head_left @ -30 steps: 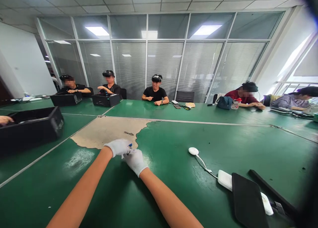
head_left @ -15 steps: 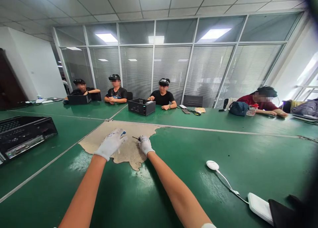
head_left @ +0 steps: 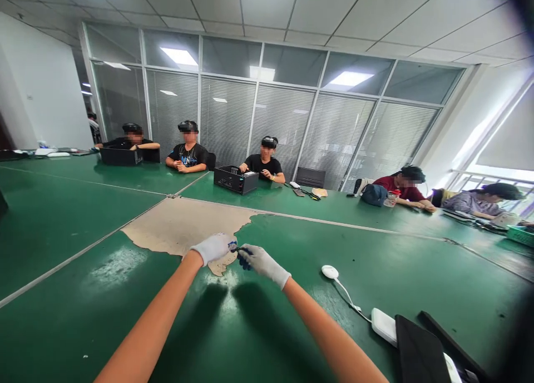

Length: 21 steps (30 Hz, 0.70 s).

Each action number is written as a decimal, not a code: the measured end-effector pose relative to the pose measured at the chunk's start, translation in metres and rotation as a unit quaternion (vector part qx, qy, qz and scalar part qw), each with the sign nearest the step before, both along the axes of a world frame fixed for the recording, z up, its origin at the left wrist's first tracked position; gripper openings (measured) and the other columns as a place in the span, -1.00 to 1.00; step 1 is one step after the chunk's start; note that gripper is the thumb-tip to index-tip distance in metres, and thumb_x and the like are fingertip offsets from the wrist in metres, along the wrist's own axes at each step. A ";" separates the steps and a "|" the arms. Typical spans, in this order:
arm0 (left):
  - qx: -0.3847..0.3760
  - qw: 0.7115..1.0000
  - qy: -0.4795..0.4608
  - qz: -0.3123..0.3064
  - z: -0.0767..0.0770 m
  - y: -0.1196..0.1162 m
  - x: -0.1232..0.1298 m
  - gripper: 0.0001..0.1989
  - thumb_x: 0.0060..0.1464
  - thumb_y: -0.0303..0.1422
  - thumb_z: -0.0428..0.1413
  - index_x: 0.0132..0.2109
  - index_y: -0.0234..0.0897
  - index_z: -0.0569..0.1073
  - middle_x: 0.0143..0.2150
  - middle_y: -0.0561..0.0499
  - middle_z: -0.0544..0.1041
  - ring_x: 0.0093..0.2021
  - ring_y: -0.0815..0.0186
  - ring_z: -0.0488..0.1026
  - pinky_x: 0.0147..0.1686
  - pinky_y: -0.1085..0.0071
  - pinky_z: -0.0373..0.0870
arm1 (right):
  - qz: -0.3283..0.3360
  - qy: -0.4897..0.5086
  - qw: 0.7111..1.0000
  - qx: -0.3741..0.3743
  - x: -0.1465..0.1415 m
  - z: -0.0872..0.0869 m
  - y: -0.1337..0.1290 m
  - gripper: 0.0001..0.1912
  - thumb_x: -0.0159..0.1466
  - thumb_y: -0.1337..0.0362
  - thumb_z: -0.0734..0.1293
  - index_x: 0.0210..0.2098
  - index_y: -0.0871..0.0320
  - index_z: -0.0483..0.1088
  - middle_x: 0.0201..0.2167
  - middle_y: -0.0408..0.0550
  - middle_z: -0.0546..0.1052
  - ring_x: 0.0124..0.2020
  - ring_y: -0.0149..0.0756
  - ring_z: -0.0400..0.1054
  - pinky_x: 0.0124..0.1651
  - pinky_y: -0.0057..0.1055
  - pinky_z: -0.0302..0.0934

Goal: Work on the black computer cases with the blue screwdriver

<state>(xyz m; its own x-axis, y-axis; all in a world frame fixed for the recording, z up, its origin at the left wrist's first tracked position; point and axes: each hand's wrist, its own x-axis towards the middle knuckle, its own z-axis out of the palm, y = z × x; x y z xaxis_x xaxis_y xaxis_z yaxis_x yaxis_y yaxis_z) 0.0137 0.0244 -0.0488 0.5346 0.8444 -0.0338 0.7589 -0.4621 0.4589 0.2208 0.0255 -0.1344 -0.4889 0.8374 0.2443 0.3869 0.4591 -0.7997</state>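
Both hands wear white gloves with blue patches and meet above the green table (head_left: 292,238). My left hand (head_left: 216,248) is closed, its fingertips around one end of something small. My right hand (head_left: 259,261) pinches a small dark object (head_left: 237,249) between thumb and fingers, right beside the left fingertips. What exactly the object is cannot be made out. Beneath and behind the hands lies a bare beige patch (head_left: 167,224) with a ragged edge, where the green surface is missing.
At the right, a white round puck (head_left: 330,271) is cabled to a white block (head_left: 384,326) beside a black flat item (head_left: 419,347). Across the table, several people sit near an open black case (head_left: 236,180), another black case (head_left: 120,156) and a blue bag (head_left: 374,195).
My hands have come together; the left moved right, and the dark object is now between them. The view has turned right, so the near-left black case has left the frame.
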 end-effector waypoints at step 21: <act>0.082 0.993 -0.079 0.019 -0.024 -0.001 0.045 -0.88 0.27 -0.28 0.00 -0.12 -0.18 0.38 -0.33 -0.02 0.52 -0.27 0.20 0.53 -0.29 0.38 0.38 | -0.047 -0.002 0.998 -0.034 0.034 0.020 -0.035 -0.71 0.41 0.11 0.20 -0.34 0.14 0.37 -0.52 -0.11 0.50 -0.56 -0.39 0.35 -0.48 -0.47 0.22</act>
